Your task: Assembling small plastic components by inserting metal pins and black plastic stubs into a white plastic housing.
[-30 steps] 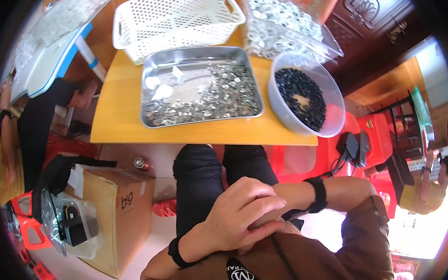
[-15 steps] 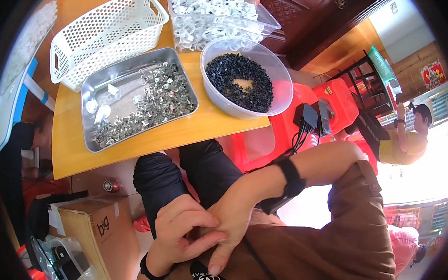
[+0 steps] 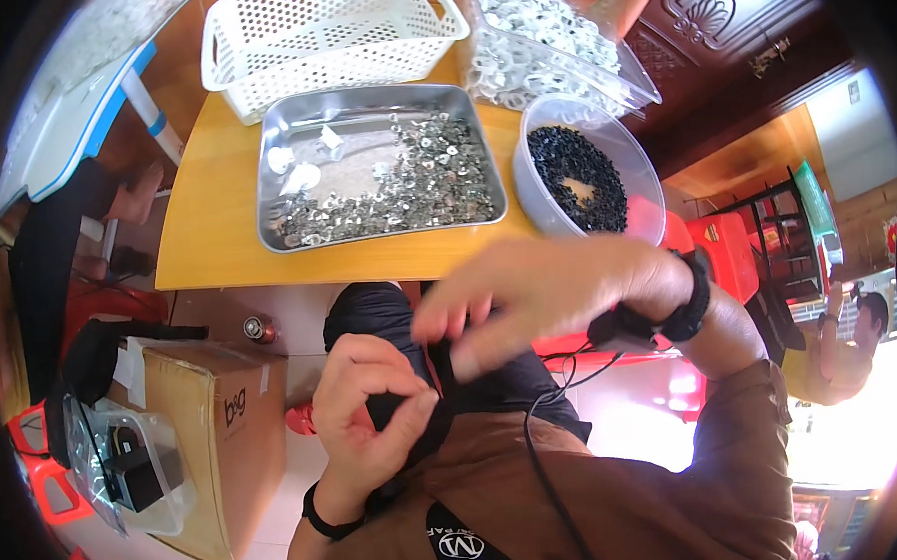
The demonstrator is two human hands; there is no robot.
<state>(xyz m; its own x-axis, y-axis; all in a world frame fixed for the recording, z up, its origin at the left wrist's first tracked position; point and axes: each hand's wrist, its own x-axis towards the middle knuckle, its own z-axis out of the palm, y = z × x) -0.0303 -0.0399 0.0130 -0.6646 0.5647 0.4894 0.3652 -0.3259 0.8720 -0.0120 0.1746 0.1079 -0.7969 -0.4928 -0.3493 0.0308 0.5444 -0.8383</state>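
Note:
Above my lap, my left hand [image 3: 364,409] is curled, thumb and forefinger tips pressed together. Whatever they pinch is too small to make out. Close beside and above it is my right hand [image 3: 529,291], somewhat blurred, its fingers stretched out and apart from the thumb, with nothing seen in it. On the yellow table ahead, a steel tray [image 3: 265,203] holds many small metal parts [image 3: 425,191] and a few white pieces [image 3: 304,176]. To its right stands a clear round tub [image 3: 648,186] with small black parts [image 3: 599,163] ringed around its bottom.
A white perforated basket [image 3: 329,68] stands behind the tray. Beside it is a clear bin [image 3: 640,76] of white ring-like pieces [image 3: 534,61]. Red stools [image 3: 723,253] are at the right; a cardboard box [image 3: 195,431] and a can [image 3: 258,329] are on the floor left. Another person [image 3: 842,353] sits far right.
My right hand has lifted off my left hand and moved up and right toward the table edge. My left hand keeps its pinch. The view has shifted, so the table appears further right.

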